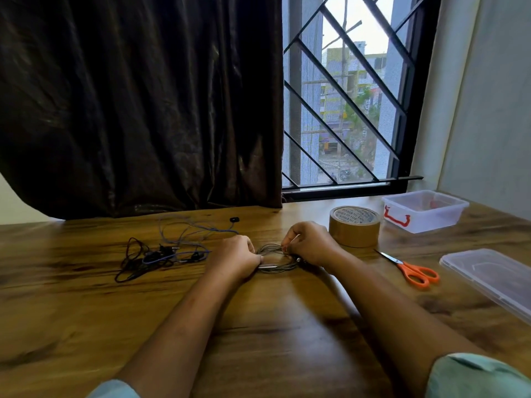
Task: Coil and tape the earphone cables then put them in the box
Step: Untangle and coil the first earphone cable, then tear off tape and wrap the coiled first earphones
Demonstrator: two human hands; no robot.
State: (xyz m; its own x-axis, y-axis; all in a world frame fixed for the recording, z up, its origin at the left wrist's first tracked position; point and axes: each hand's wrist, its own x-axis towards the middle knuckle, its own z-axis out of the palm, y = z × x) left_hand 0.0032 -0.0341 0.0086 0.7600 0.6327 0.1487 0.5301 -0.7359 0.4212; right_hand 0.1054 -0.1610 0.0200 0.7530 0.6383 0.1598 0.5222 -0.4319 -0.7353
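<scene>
Fingers of left hand [234,255] and right hand [311,244] pinch the grey coil [275,268] near tape roll [355,226], scissors [413,272], box [425,212].

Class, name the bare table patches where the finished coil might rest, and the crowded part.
Bare: table nearer than the tangled earphones, left of the left forearm; also between the forearms. Crowded: right side, with tape roll, box, scissors, lid.

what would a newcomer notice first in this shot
The left hand and right hand meet mid-frame, gripping a grey coil of cable between them. Just right of them are a brown tape roll, orange scissors and, farther back, a lidless clear box. A loose tangle of earphones lies to the left.
</scene>
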